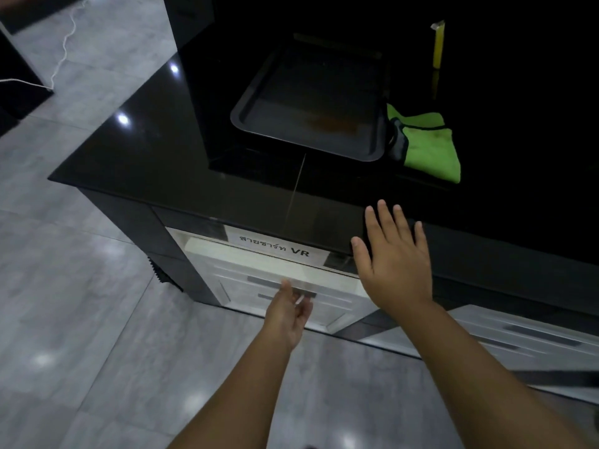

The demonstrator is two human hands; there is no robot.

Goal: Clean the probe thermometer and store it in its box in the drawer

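A white drawer unit [278, 286] with grey handles stands under the black glossy counter [162, 163], and a paper label reading "VR" [278, 249] is stuck on the counter's front edge. My left hand [288, 314] is at the top drawer's grey handle [272, 281], fingers loosely curled and holding nothing. My right hand [393, 257] hovers flat with spread fingers over the counter's front edge. A green cloth [428, 142] lies on the counter beside a dark baking tray [246, 119]. Neither the thermometer nor its box is visible.
A yellow upright object [438, 43] stands at the back of the counter. A second white drawer unit [518, 335] sits low at the right. A white cable [64, 43] runs over the grey tiled floor at the left.
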